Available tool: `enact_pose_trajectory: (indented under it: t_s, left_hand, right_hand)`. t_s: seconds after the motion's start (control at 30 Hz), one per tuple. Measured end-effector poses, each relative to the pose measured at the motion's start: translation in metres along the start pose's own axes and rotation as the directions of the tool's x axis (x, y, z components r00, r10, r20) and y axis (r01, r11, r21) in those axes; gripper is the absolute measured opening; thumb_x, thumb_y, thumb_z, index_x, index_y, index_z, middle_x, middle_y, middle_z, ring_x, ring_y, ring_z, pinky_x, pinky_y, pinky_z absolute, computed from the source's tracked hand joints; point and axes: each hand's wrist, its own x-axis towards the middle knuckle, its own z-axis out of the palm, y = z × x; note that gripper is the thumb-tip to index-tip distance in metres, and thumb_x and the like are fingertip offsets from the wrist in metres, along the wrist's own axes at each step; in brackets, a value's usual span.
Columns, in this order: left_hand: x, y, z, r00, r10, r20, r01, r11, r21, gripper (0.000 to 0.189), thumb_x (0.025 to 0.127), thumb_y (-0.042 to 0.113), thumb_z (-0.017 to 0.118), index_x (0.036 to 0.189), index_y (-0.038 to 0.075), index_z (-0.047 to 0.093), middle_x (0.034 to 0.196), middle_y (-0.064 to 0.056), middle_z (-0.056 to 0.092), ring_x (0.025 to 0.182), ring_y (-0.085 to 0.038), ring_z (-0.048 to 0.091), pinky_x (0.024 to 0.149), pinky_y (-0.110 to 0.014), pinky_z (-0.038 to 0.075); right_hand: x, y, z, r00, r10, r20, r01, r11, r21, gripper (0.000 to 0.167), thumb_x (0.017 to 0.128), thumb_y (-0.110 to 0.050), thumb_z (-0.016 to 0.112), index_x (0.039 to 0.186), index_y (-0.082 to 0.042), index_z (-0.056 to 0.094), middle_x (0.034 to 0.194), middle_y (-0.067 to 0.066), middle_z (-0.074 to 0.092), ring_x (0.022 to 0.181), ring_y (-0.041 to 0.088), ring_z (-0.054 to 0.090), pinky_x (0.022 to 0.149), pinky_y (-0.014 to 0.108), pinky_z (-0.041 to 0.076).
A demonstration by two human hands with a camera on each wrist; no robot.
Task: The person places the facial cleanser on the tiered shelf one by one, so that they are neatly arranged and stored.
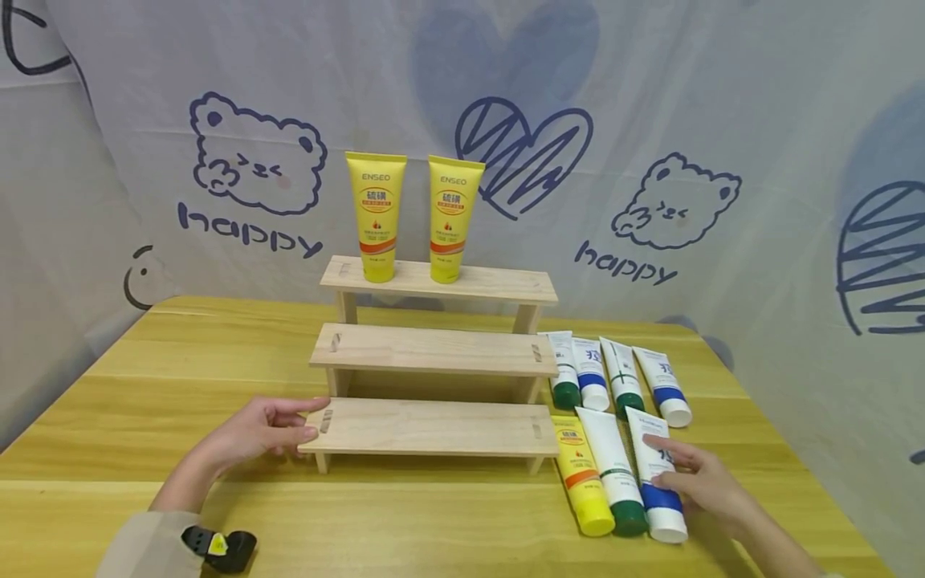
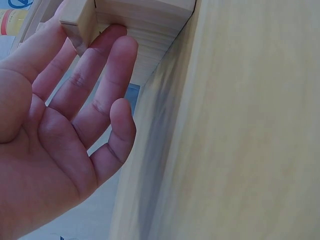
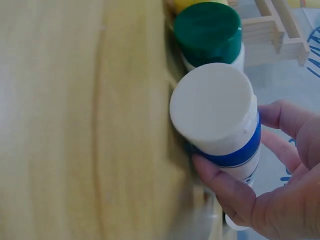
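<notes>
A three-step wooden display stand (image 1: pixel 433 425) stands on the table. My left hand (image 1: pixel 260 433) holds the left end of its lowest step, thumb and index finger at the board's edge; the left wrist view shows the other fingers loosely bent beside the wooden end (image 2: pixel 80 22). At the right, my right hand (image 1: pixel 704 486) grips a white squeeze tube with a blue band and white cap (image 1: pixel 658 474). In the right wrist view, thumb and fingers lie on either side of this tube (image 3: pixel 212 107). Next to it lie a white tube with a green cap (image 1: pixel 614 474) and a yellow tube (image 1: pixel 578 474).
Two yellow tubes (image 1: pixel 377 217) stand upright, caps down, on the top step. Behind the front row, several white tubes with green or white caps (image 1: pixel 625 377) lie on the wooden table (image 1: pixel 289 522). A printed cloth (image 1: pixel 397 72) hangs behind.
</notes>
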Motion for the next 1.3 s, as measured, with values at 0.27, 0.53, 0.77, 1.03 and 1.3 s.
enact_pose_trajectory:
  t_s: [0.27, 0.53, 0.77, 1.03, 1.3]
  left_hand:
    - [0.001, -0.001, 0.000, 1.000, 0.006, 0.003, -0.006, 1.000, 0.001, 0.056, 0.087, 0.015, 0.059, 0.131, -0.009, 0.035, 0.085, -0.010, 0.061, 0.065, -0.018, 0.060, 0.054, -0.027, 0.044]
    - [0.000, 0.000, 0.000, 1.000, -0.007, -0.003, 0.007, 1.000, 0.006, 0.056, 0.087, 0.016, 0.059, 0.131, -0.008, 0.035, 0.087, -0.010, 0.061, 0.066, -0.018, 0.061, 0.055, -0.027, 0.045]
    - [0.000, 0.000, 0.000, 1.000, -0.003, -0.002, 0.003, 1.000, 0.011, 0.056, 0.087, 0.016, 0.059, 0.131, -0.008, 0.035, 0.086, -0.011, 0.061, 0.065, -0.020, 0.060, 0.054, -0.027, 0.044]
    - [0.001, 0.001, 0.000, 1.000, 0.010, 0.008, -0.010, 1.000, 0.001, 0.055, 0.087, 0.015, 0.058, 0.131, -0.009, 0.035, 0.084, -0.010, 0.062, 0.065, -0.021, 0.061, 0.054, -0.026, 0.044]
    - [0.001, 0.000, -0.001, 1.000, 0.011, 0.011, -0.011, 1.000, -0.002, 0.056, 0.087, 0.015, 0.059, 0.131, -0.010, 0.035, 0.084, -0.010, 0.062, 0.065, -0.020, 0.061, 0.053, -0.026, 0.044]
  right_hand:
    - [0.000, -0.004, -0.011, 0.996, -0.076, 0.052, 0.069, 0.990, 0.122, 0.051, 0.081, -0.007, 0.061, 0.125, -0.031, 0.052, 0.118, 0.037, 0.036, 0.081, 0.025, 0.054, 0.064, 0.040, 0.050]
    - [0.005, -0.016, -0.016, 0.990, -0.141, 0.020, 0.138, 0.983, 0.122, 0.057, 0.081, -0.006, 0.062, 0.127, -0.035, 0.044, 0.123, 0.036, 0.025, 0.082, 0.029, 0.053, 0.061, 0.039, 0.050]
    - [0.011, -0.027, -0.016, 0.975, -0.219, -0.039, 0.222, 0.959, 0.177, 0.065, 0.081, -0.002, 0.060, 0.137, -0.018, 0.031, 0.121, 0.033, 0.030, 0.081, 0.022, 0.053, 0.058, 0.037, 0.049]
    - [0.031, -0.026, -0.018, 0.971, -0.220, -0.096, 0.237, 0.941, 0.242, 0.077, 0.081, -0.013, 0.066, 0.142, -0.026, 0.021, 0.132, 0.030, 0.019, 0.097, 0.033, 0.045, 0.067, 0.039, 0.050]
    - [0.035, -0.049, -0.011, 0.954, -0.245, -0.172, 0.288, 0.910, 0.297, 0.076, 0.079, -0.015, 0.069, 0.138, -0.025, 0.023, 0.133, 0.026, 0.020, 0.101, 0.033, 0.039, 0.065, 0.035, 0.050]
